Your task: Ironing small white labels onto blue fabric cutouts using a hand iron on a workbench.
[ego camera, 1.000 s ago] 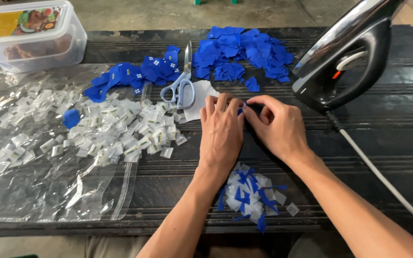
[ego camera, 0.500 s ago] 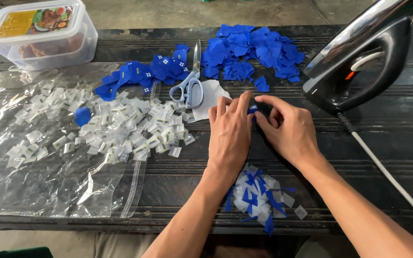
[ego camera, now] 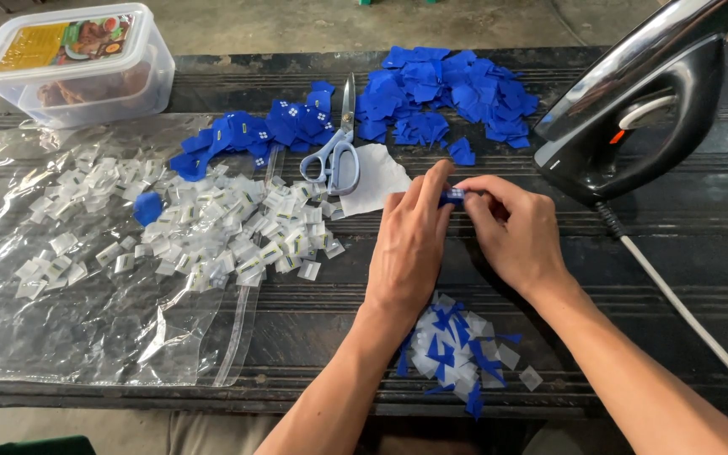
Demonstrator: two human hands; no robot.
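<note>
My left hand and my right hand meet over the dark table, their fingertips pinching one small blue fabric piece with a white label. Below my wrists lies a heap of blue and white scraps. Grey-handled scissors rest on a white sheet just left of my left hand. A pile of plain blue fabric pieces lies beyond my hands. Blue pieces carrying white labels are spread left of the scissors.
A black clothes iron stands at the right, its white cord running to the table's front edge. Several small white labels lie on a clear plastic bag at the left. A lidded plastic box sits at the back left.
Both hands have stayed together on the small blue piece, working it between the fingertips. The view has shifted slightly; nothing else on the table has moved.
</note>
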